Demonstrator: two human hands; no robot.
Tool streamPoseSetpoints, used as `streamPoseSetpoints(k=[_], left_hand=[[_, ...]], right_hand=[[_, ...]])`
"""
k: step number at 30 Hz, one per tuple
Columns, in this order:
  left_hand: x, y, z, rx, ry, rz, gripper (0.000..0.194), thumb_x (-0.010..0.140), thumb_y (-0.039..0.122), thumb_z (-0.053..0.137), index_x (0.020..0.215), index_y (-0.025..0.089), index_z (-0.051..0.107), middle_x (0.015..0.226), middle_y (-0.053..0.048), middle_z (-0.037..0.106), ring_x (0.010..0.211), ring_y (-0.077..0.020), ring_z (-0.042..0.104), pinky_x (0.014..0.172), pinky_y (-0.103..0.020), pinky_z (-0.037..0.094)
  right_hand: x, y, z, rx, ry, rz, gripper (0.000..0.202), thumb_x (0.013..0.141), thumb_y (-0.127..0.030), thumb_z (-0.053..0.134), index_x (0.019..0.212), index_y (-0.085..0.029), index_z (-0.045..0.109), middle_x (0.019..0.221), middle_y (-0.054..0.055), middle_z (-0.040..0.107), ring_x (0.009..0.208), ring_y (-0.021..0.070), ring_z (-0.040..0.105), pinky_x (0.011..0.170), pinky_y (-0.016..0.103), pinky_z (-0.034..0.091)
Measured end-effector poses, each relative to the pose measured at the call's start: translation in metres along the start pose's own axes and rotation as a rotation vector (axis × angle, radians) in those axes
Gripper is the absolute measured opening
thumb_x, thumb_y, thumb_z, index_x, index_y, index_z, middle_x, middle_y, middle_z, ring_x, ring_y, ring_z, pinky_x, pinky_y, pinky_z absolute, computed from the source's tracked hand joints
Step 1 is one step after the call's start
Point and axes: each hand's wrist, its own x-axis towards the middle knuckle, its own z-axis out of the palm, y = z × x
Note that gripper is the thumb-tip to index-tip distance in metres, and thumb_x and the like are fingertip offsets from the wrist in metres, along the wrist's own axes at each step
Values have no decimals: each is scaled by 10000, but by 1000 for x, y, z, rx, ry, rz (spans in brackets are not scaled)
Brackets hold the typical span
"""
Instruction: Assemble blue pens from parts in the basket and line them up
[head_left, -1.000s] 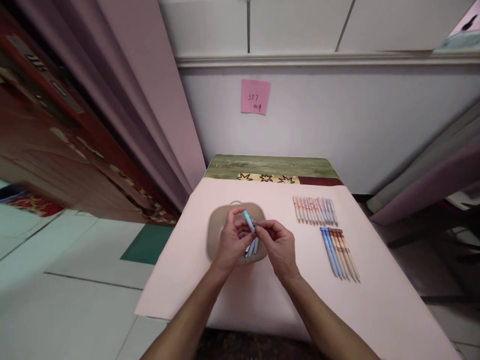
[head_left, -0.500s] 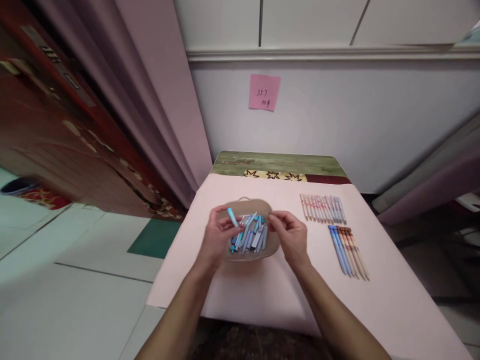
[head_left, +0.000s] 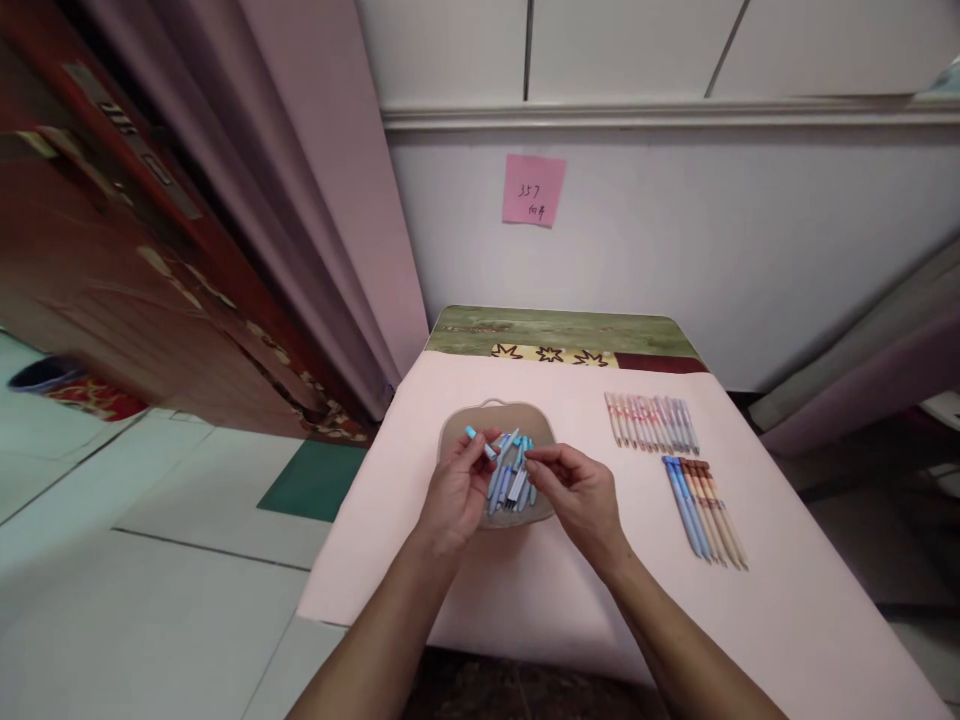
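A beige basket (head_left: 455, 430) with a small loop at its far rim holds several blue, grey and turquoise pens (head_left: 510, 480). Over its left side, my left hand (head_left: 459, 485) is closed on a light blue pen (head_left: 480, 441) whose turquoise end points up and to the left. My right hand (head_left: 581, 490) reaches over the basket's right side, thumb and forefinger pinched together right by the pens. Whether its fingertips grip one of them cannot be made out.
On the table's pink cover (head_left: 600, 610) lie a row of clear and reddish pens (head_left: 651, 422) and, nearer, a row of blue and brown pens (head_left: 703, 512). A pink note (head_left: 533, 190) is stuck to the wall. A red door (head_left: 187, 270) stands at left.
My left hand has moved right and lower over the basket, its pen now tilted flatter. The right hand has come in from the rim to the pens. The view has shifted slightly.
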Motion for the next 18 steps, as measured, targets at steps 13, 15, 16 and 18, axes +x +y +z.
streamPoseSetpoints(k=[13,15,16,18], left_hand=[[-3,10,-19,-143,216,-161,179,886,54,490,756,95,606,695,-73,676,631,-133,672,555,-199,574],[-2,8,-14,-138,185,-196,185,897,80,484,757,95,604,658,-62,651,576,-113,644,505,-181,551],[-3,6,-10,-135,166,-223,183,898,86,486,758,93,605,644,-58,639,553,-103,627,481,-167,535],[-7,-1,0,-128,120,-286,172,892,101,504,756,85,608,634,-56,625,518,-87,596,438,-147,499]], right_hand=[[-7,33,-59,-64,385,74,255,769,-388,670,873,-156,672,680,18,658,579,133,595,566,260,513],[-2,31,-73,-75,478,36,266,774,-393,666,898,-158,667,688,13,652,580,130,588,567,260,510],[-1,27,-76,-106,488,1,256,775,-387,667,898,-162,668,704,16,654,596,133,591,578,263,511],[-1,16,-72,-215,429,-89,206,783,-359,665,872,-173,677,749,27,665,646,142,601,612,268,513]])
